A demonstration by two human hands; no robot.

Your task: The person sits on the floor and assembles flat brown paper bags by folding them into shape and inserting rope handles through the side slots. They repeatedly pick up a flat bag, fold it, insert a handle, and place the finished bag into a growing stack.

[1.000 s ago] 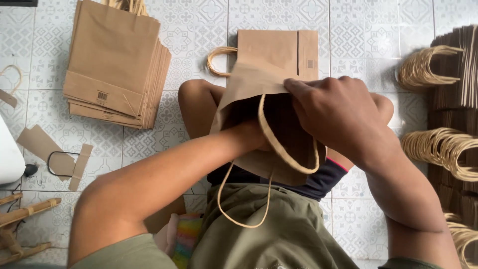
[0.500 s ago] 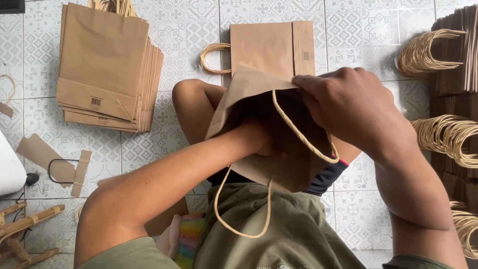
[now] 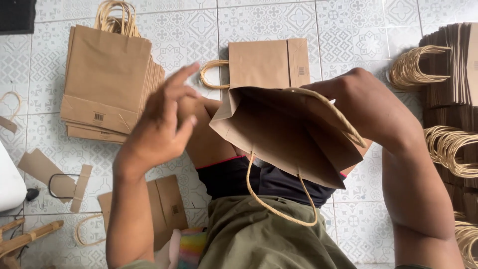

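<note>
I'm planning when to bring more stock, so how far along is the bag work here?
Done, apparently: a stack of flat brown bags with handles lies on the floor. In hand: the right hand holds an opened paper bag over the lap, while the left hand is raised, empty. Left: tall rows of folded bags at the right seem to be waiting.

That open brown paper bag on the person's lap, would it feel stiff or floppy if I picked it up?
Probably light and a bit floppy: the open paper bag is thin brown paper, its mouth sagging out of square. Its creased folds likely give some stiffness. The right hand grips its far rim; the rope handle dangles limply.
</note>
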